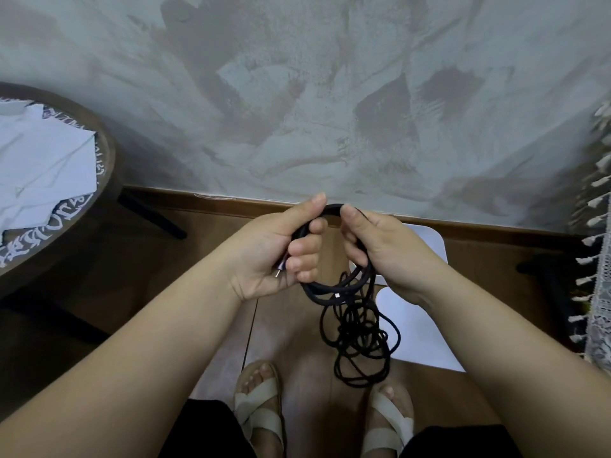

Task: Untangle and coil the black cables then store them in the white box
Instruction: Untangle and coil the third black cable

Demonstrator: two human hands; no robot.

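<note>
A coil of black cable (330, 289) hangs between both hands at the middle of the view. My left hand (281, 249) grips the coil's left side, and a metal plug end pokes out under its fingers. My right hand (380, 249) pinches the coil's top right. Below the coil a tangled bunch of black cable (360, 345) dangles above my feet. The white box (420, 328) lies on the floor under my right forearm, mostly hidden by the arm and the cables.
A round dark table (105, 150) with white paper on it stands at the left, its legs reaching the wooden floor. A grey wall runs behind. A lace cloth with tassels (595, 292) hangs at the right edge. My sandalled feet stand below.
</note>
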